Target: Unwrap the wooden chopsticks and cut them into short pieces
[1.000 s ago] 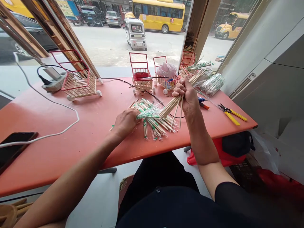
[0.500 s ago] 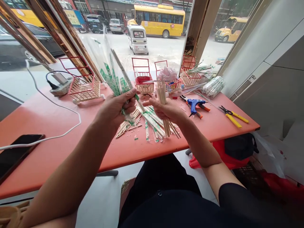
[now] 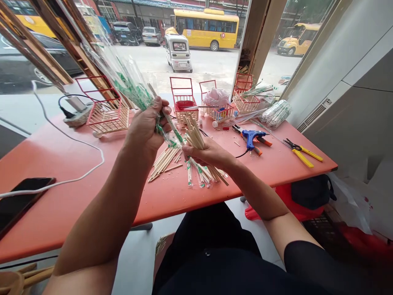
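My left hand [image 3: 149, 123] is closed around a bunch of clear plastic chopstick wrappers [image 3: 129, 84] with green print, which fan out up and to the left. A chopstick still in its sleeve [image 3: 172, 125] slants from this hand down toward my right hand [image 3: 208, 153]. That right hand is wrapped round a bundle of bare wooden chopsticks [image 3: 194, 133], and its fingertips are at the lower end of the sleeve. Under the hands lie wrapped chopsticks [image 3: 202, 177] and, to their left, a pile of loose bare chopsticks [image 3: 164, 160].
Small stick-built carts with red rims [image 3: 109, 114] stand along the window side. On the right of the orange table [image 3: 92, 180] lie a blue glue gun [image 3: 252, 137], yellow-handled pliers [image 3: 302, 153] and a packed bundle of wrapped chopsticks [image 3: 277, 112]. A phone [image 3: 24, 200] and white cable are left.
My left hand has moved up and left, tilting the wrappers leftward. My right hand has lowered and turned, so its chopstick bundle leans left, with its fingers now at the sleeve's end.
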`<state>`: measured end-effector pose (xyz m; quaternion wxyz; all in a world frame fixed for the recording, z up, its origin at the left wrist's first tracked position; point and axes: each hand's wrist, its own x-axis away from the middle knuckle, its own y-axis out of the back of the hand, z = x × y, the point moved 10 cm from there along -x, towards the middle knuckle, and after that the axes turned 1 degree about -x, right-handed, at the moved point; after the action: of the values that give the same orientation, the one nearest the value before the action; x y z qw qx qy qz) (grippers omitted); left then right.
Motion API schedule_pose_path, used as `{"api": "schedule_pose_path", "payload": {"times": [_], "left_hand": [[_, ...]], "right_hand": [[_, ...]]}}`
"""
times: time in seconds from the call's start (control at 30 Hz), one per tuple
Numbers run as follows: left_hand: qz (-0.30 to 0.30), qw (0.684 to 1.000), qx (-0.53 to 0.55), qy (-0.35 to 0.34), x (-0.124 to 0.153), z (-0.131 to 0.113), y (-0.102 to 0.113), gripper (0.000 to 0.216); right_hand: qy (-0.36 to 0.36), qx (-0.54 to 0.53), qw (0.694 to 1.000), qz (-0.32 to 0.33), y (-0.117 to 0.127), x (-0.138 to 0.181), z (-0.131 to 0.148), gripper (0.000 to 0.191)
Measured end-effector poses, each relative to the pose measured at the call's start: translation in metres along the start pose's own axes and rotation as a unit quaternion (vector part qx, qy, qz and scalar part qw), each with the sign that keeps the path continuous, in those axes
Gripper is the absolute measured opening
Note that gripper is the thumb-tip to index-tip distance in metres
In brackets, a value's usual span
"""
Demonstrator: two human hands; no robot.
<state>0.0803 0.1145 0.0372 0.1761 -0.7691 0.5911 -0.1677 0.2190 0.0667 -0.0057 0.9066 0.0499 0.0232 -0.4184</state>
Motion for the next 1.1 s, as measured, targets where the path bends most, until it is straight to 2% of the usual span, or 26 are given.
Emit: {"api": "schedule_pose_path", "payload": {"times": [0.17,0.27,0.37,0.43,0.53,0.63,0.83,0.93,1.1], "left_hand": [[0.008,0.999,0.027,-0.035,0.019,0.029,-0.011,0.041],[0.042,0.999,0.017,-0.017,0.030,0.047,-0.017,0.039],[0.053,0.998,0.007,-0.026,0.037,0.045,-0.009,0.038],[0.046,0.998,-0.005,-0.047,0.042,0.037,0.002,0.034],[0.056,0.995,-0.065,-0.042,0.053,0.037,0.012,0.026],[0.096,0.986,-0.134,-0.015,0.070,0.052,0.010,0.022],[0.149,0.960,-0.235,0.016,0.090,0.077,0.006,0.031],[0.179,0.956,-0.229,0.026,0.092,0.077,0.003,0.030],[0.204,0.948,-0.238,0.047,0.100,0.071,0.007,0.032]], "right_hand": [[-0.005,-0.039,0.994,-0.102,0.013,-0.001,-0.008,0.049],[-0.010,-0.078,0.993,-0.088,0.013,-0.005,-0.014,0.055],[-0.024,-0.069,0.997,-0.030,0.011,-0.007,-0.015,0.056],[-0.023,-0.072,0.997,-0.029,0.020,-0.006,-0.009,0.057],[-0.001,-0.119,0.988,-0.098,0.046,-0.002,0.005,0.053],[0.014,-0.151,0.976,-0.155,0.063,0.000,0.011,0.045],[0.026,-0.163,0.970,-0.176,0.067,-0.002,0.009,0.053],[0.053,-0.164,0.962,-0.211,0.074,0.001,0.013,0.053],[0.107,-0.145,0.946,-0.270,0.083,0.009,0.022,0.040]]}}
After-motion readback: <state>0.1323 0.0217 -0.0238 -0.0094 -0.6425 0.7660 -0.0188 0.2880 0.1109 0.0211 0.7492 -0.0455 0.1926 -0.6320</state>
